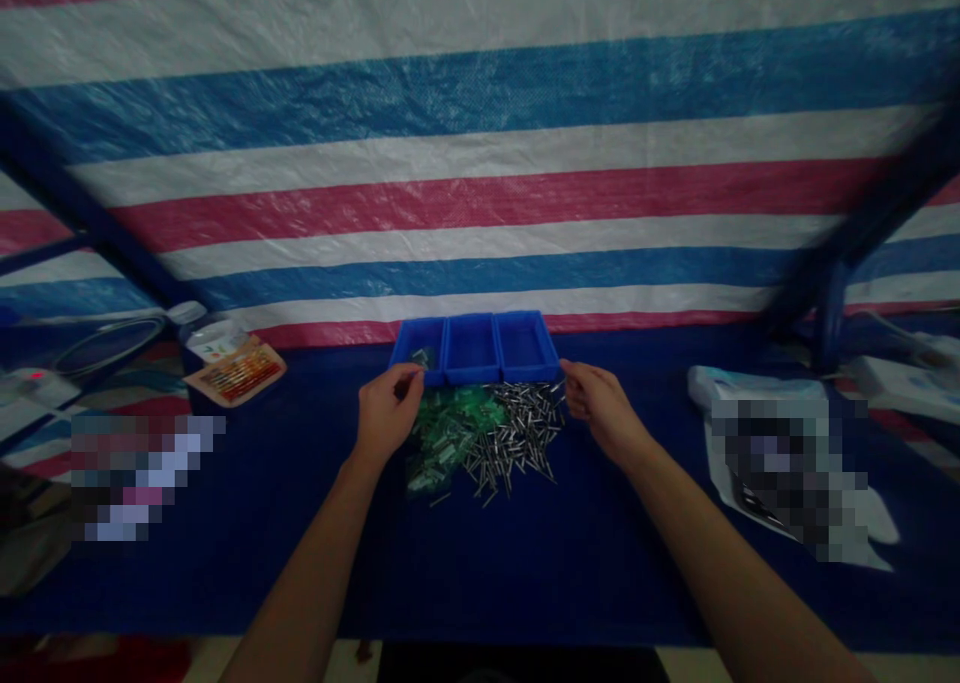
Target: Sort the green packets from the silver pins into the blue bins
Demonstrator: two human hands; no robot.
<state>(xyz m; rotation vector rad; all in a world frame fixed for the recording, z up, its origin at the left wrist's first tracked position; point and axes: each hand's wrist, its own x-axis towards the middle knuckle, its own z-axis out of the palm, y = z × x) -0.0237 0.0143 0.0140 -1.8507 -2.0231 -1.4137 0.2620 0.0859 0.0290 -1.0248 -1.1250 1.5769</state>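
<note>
Blue plastic bins (474, 348), three of them side by side, stand just ahead of your hands. What's your left hand (388, 415) doing?

Its fingers are drawn together at the front rim of the left bin (414, 341). I can't tell whether they're pinching anything. A small greenish piece (424, 358) lies inside that bin.

And your right hand (602, 410)?

It's loosely curled, reaching toward the front corner of the right bin (526, 348), with nothing visible in its grip.

What's between your hands?

A heap of green pieces (448, 433), too blurred to name, runs into a heap of silver metal pins (514, 433). Both lie just in front of the bins on your dark blue bench (480, 573).

What's farther out?

Past your left hand sits a small box with coloured rows (236, 368). Behind the bins hangs a red, white and blue striped tarpaulin (480, 203).
</note>
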